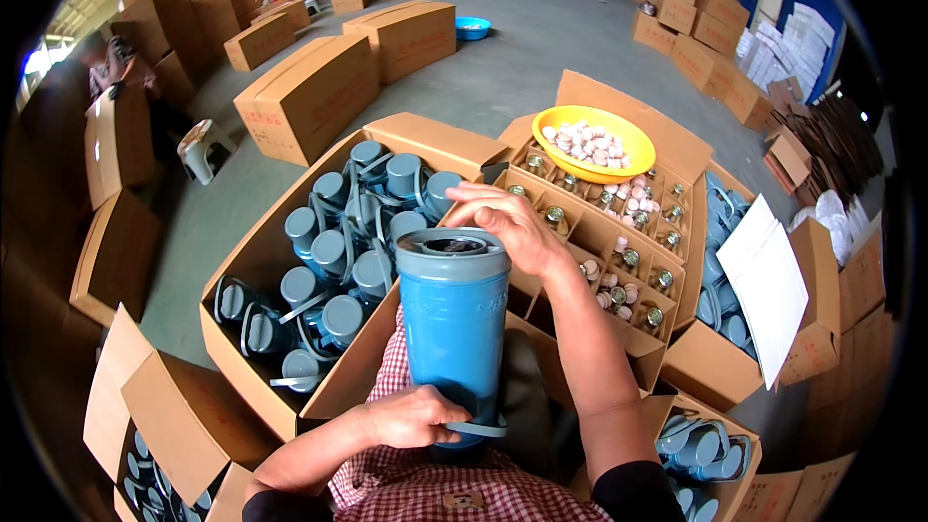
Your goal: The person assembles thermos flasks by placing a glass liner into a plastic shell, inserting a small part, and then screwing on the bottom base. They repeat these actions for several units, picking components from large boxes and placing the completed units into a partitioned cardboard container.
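Note:
Upright in front of my lap stands a blue thermos flask casing (pixel 454 319) with a grey rim (pixel 452 243) at its top and a dark opening inside that rim. My left hand (pixel 416 416) is closed around the grey carrying handle (pixel 476 429) near its lower end. My right hand (pixel 512 227) is at the right and far side of the rim, fingers stretched out; whether they touch the rim I cannot tell. Left of the casing, a carton (pixel 319 404) holds several blue thermos flasks (pixel 329 251) with grey tops and handles.
A divided carton (pixel 541 295) at right holds glass bottles (pixel 554 216) and pale round caps (pixel 633 203). On it rests a yellow basin (pixel 633 172) of caps. White sheets (pixel 764 280) lean over flasks farther right. Closed cartons (pixel 309 97) and a stool (pixel 203 150) stand beyond.

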Available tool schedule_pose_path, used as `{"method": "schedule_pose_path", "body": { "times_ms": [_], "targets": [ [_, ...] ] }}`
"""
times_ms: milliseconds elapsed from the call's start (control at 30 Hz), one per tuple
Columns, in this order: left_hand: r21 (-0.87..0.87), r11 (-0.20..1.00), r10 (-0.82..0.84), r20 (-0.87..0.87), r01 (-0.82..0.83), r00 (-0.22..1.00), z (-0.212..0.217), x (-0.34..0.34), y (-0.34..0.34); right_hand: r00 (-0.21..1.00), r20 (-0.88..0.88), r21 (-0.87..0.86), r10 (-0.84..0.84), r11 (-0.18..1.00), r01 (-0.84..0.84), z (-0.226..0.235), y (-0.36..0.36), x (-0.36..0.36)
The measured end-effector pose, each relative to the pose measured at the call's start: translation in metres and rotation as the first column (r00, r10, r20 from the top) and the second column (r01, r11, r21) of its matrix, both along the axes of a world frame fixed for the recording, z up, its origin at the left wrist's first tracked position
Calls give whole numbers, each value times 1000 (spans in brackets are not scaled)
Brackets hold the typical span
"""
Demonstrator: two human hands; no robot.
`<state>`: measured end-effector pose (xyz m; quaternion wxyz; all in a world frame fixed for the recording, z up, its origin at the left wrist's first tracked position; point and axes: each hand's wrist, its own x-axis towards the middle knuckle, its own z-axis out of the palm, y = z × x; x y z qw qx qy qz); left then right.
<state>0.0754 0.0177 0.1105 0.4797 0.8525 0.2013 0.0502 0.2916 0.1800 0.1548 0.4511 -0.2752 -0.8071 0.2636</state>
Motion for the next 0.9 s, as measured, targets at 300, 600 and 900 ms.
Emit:
{"method": "schedule_pose_path", "body": {
  "times_ms": [300,600,900],
  "targets": [
    [-151,702,597,657,-696,460,19,-53,90,991,97,-117,-96,987,107,-6,-9,-11],
    [-390,900,428,718,-192,548,-8,-19,192,676,-716,-289,177,805,-517,-79,31,-3],
    [694,548,365,304,-467,880,88,62,172,511,435,-65,-741,540,839,-183,52,145]
  ]
}}
